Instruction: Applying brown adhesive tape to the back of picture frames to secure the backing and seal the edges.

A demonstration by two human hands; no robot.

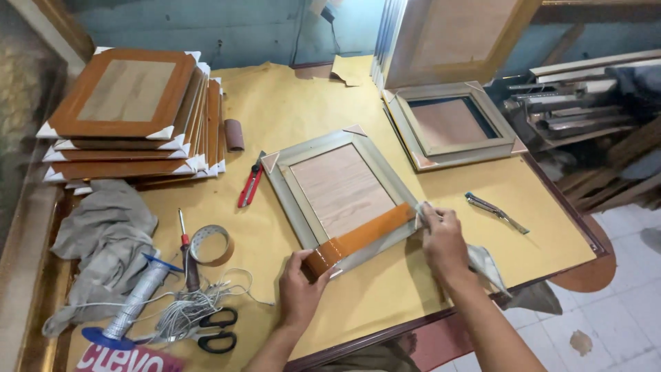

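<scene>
A grey-green picture frame with a wooden back panel lies face down on the table. A strip of brown tape runs along its near edge. My left hand presses the left end of the tape at the frame's near corner. My right hand holds a grey cloth against the tape's right end, at the frame's right corner.
Brown paper covers the table. A stack of brown frames sits at back left, another grey frame at back right. Around lie a red utility knife, tape roll, screwdriver, scissors, wire spool, rag, metal tool.
</scene>
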